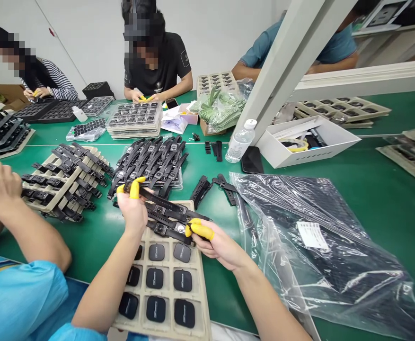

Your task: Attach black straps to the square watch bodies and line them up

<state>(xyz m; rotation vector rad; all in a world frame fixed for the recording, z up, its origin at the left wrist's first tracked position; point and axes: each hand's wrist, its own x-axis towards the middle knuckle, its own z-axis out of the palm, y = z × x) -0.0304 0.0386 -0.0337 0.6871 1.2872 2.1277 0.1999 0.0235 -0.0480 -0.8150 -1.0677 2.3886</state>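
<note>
My left hand [133, 203], with yellow finger cots on thumb and finger, is closed on a black watch strap [163, 202] that hangs slanting to the right. My right hand [216, 239], also in yellow finger cots, pinches a small black piece at the tray's right edge; whether it belongs to the same strap is hidden. Below both hands lies a beige tray [203, 308] with square black watch bodies [154, 278] in its compartments. Strapped watches [161, 229] lie across its far end.
Trays of strapped watches [154, 158] stand ahead and left. Loose straps [200, 190] lie beyond my right hand, near a large plastic bag [313, 234] of dark contents. A bottle [241, 142], phone [252, 160] and white box [306, 142] stand behind. A co-worker's arm [33, 227] is close at left.
</note>
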